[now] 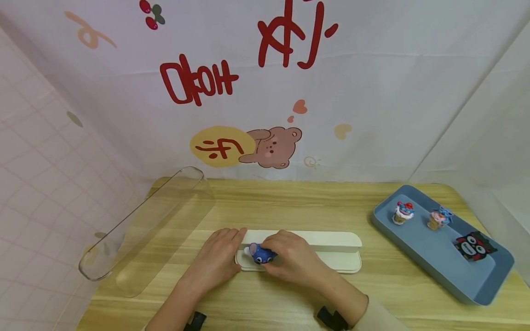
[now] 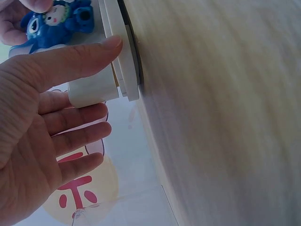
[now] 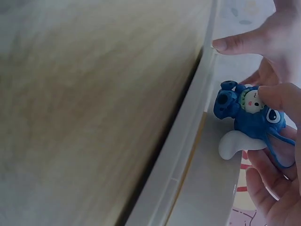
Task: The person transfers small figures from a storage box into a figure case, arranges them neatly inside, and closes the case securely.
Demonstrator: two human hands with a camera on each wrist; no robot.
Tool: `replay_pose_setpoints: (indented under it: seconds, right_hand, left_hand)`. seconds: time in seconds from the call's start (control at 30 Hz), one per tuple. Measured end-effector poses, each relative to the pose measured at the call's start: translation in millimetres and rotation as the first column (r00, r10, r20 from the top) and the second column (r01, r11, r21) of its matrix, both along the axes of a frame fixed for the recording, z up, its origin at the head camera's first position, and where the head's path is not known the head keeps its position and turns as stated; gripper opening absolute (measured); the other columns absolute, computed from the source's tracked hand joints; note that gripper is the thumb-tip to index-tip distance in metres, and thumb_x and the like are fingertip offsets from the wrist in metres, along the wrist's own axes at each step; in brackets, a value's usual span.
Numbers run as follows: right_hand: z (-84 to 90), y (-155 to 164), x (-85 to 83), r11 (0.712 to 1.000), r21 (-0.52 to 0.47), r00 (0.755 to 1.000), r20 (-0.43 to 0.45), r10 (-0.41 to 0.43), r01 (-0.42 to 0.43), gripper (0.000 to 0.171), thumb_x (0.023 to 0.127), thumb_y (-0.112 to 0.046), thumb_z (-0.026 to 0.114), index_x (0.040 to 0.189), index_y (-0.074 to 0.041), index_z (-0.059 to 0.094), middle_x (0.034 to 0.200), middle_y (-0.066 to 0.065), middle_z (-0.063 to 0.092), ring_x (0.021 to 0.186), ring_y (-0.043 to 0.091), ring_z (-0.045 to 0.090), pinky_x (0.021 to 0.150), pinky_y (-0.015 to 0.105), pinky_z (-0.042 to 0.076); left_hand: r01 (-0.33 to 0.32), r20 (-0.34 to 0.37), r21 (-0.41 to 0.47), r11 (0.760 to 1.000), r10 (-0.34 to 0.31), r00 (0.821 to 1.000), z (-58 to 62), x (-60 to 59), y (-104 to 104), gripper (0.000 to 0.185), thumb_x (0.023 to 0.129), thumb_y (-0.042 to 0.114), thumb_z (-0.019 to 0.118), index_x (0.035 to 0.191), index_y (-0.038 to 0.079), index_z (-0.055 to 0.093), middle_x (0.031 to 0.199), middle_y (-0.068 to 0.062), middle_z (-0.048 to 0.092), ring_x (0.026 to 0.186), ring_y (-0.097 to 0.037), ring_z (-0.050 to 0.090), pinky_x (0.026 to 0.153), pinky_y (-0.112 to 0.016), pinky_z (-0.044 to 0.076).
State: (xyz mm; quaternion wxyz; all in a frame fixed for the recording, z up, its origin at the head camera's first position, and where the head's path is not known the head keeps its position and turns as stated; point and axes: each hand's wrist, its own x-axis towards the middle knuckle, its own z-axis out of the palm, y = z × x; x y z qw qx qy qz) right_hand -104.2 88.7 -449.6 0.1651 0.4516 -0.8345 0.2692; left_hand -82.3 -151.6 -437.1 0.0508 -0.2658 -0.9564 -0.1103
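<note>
My right hand (image 1: pixel 296 255) pinches a small blue big-eared toy figurine (image 1: pixel 261 253) between thumb and fingers, over the left part of a long white stepped display base (image 1: pixel 339 261). In the right wrist view the figurine (image 3: pixel 251 113) lies tilted, with a white curved piece below it and the thumb near its pale face. My left hand (image 1: pixel 221 255) holds the base's left end, its thumb at the front edge and fingers toward the back. The left wrist view shows the thumb (image 2: pixel 77 61) across the base's edge, with the other fingers stretched out behind.
A clear plastic cover (image 1: pixel 145 239) leans at the left. On the right, a blue-grey tray (image 1: pixel 430 264) holds two small figurines in cones (image 1: pixel 403 214) and a dark owl-like piece (image 1: pixel 474 246). A printed white cloth (image 1: pixel 372 92) hangs behind the wooden table (image 1: pixel 269 202).
</note>
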Motion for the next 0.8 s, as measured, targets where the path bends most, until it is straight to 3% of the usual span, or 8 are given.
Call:
replay_pose_setpoints:
  seconds: [0.3, 0.8]
  right_hand:
    - [-1.7, -4.1, 0.0, 0.997, 0.072, 1.000, -0.013, -0.005, 0.006, 0.035, 0.079, -0.026, 0.091, 0.105, -0.010, 0.076, 0.104, -0.004, 0.073, 0.098, 0.012, 0.067, 0.089, 0.028, 0.057]
    - [3.5, -9.1, 3.9, 0.996, 0.086, 0.997, 0.077, -0.027, 0.020, 0.036, 0.081, -0.025, 0.092, 0.108, -0.008, 0.075, 0.110, -0.001, 0.071, 0.102, 0.014, 0.066, 0.092, 0.030, 0.057]
  left_hand:
    - [0.012, -0.023, 0.005, 1.000, -0.012, 1.000, -1.7, -1.2, -1.0, 0.088, 0.063, 0.010, 0.099, 0.139, -0.007, 0.059, 0.120, -0.012, 0.069, 0.116, -0.031, 0.063, 0.107, -0.050, 0.049]
    - [0.011, -0.015, -0.004, 1.000, -0.011, 1.000, -1.4, 0.1, -1.3, 0.088, 0.065, 0.013, 0.100, 0.140, -0.006, 0.059, 0.121, -0.013, 0.069, 0.117, -0.032, 0.063, 0.107, -0.050, 0.049]
